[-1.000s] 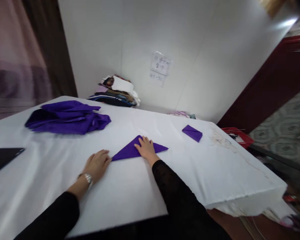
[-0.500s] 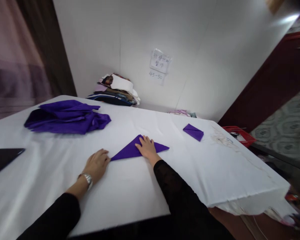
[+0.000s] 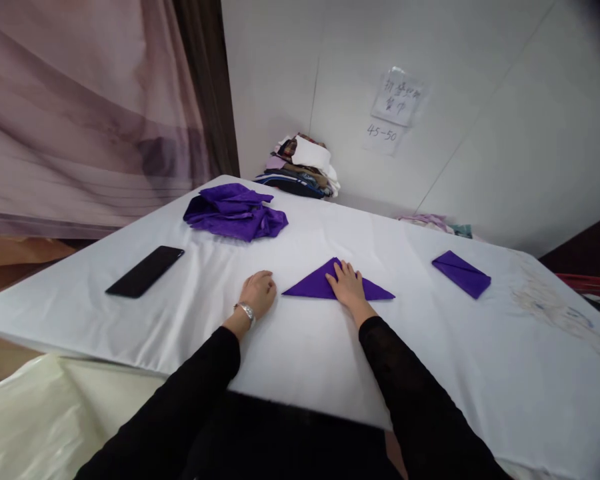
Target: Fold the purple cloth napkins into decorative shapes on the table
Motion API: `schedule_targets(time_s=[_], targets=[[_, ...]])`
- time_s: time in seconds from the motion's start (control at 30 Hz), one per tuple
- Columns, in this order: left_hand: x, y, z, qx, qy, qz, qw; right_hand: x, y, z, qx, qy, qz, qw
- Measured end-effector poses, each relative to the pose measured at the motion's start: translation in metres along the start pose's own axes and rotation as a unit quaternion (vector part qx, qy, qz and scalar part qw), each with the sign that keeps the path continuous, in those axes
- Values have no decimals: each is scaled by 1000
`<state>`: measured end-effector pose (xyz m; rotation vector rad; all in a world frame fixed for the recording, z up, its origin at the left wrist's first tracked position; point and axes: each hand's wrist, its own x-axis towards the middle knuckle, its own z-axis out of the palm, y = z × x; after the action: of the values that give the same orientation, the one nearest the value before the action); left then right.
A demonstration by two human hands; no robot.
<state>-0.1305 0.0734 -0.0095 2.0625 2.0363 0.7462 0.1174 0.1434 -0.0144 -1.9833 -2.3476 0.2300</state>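
Observation:
A purple cloth napkin (image 3: 307, 285), folded into a flat triangle, lies on the white-covered table (image 3: 310, 360) in front of me. My right hand (image 3: 347, 285) rests flat on its middle, fingers spread, hiding part of the cloth. Just off the triangle's left tip, my left hand (image 3: 259, 293) sits on the tablecloth with its fingers curled in and nothing visible in them. A small gap separates it from the napkin. Farther right lies a second purple napkin (image 3: 461, 273), folded into a compact rectangle with a slanting edge. At the back left is a crumpled heap of purple cloth (image 3: 235, 213).
A black phone-like slab (image 3: 146, 271) lies on the left of the table. Stacked folded clothes (image 3: 300, 167) sit by the wall, below and left of a handwritten paper sign (image 3: 397, 100). Loose threads (image 3: 550, 300) lie at the right, near a red basket (image 3: 587, 287).
My left hand has let go of the napkin's left tip and drawn slightly away. My right hand stays on the cloth. The view has swung left, bringing the whole black slab into sight.

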Motion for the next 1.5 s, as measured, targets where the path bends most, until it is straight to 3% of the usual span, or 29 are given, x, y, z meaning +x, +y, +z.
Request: schedule_targets(time_s=[0.07, 0.23, 0.3, 0.4, 0.53, 0.87, 1.03, 1.13, 1.23, 1.37, 1.5], targets=[[1, 18, 1, -9, 3, 6, 1000, 0, 0, 1, -3, 7, 0, 1000], [6, 83, 30, -15, -72, 175, 982, -1, 0, 1, -16, 5, -3, 1000], [10, 97, 45, 0, -99, 205, 974, -1, 0, 1, -21, 0, -5, 1000], [15, 97, 60, 33, -136, 175, 975, -1, 0, 2, -21, 11, -7, 1000], [15, 81, 62, 67, -151, 145, 975, -2, -1, 4, -12, 30, -13, 999], [1, 54, 41, 110, -146, 92, 979, 0, -2, 0, 17, 6, -4, 1000], [1, 39, 20, 156, -192, 38, 968, 1, -1, 2, 31, 12, -12, 999], [10, 49, 12, 183, -165, 3, 969, 0, 0, 2, 38, 24, -19, 999], [24, 80, 19, 166, -115, 67, 977, -2, 1, 2, 43, 42, -31, 998], [40, 117, 44, 99, -150, 154, 972, -2, 3, 1, 50, 49, -37, 997], [46, 118, 62, 86, -199, 126, 968, 2, 4, 3, 59, 59, -31, 996]])
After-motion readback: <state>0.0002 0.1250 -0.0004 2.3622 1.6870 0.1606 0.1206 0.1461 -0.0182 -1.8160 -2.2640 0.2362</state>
